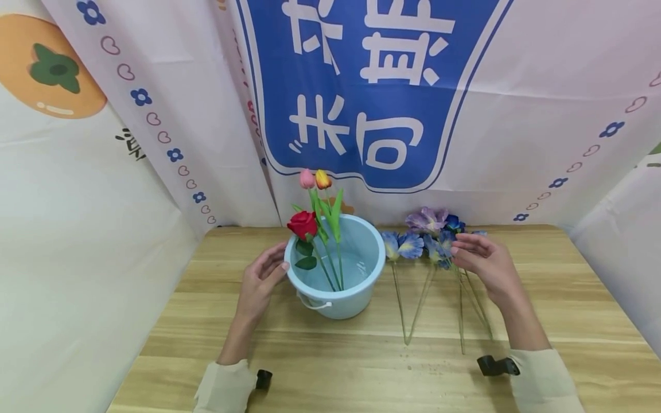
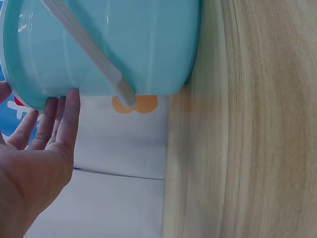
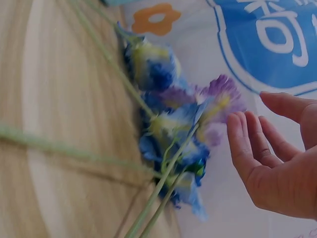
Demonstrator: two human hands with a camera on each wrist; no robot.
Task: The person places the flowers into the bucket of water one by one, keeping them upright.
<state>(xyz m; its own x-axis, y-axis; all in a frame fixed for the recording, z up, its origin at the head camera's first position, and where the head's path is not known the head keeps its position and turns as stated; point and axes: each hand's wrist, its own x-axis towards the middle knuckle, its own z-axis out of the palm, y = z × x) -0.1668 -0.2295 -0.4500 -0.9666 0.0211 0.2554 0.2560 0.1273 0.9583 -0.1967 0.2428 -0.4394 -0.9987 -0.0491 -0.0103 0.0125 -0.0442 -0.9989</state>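
A light blue bucket (image 1: 379,252) stands upright on the table, its white handle (image 2: 94,49) hanging down one side. Inside lean a red rose (image 1: 302,225), a pink tulip (image 1: 307,179) and a yellow-orange tulip (image 1: 323,179). At the bucket's left side, my left hand (image 1: 260,281) touches the outer wall near the rim with fairly straight fingers. Over on the right, my right hand (image 1: 485,267) hovers over blue irises (image 3: 173,124) and a purple flower (image 1: 426,220), holding nothing. In the right wrist view its fingers are slightly bent and apart from the blooms.
The loose flowers lie along the table's back edge, with thin green stems (image 1: 461,315) pointing toward me. A printed cloth (image 1: 516,143) hangs directly behind the wooden table (image 1: 361,367). Black wrist mounts (image 1: 496,365) sit by my sleeves.
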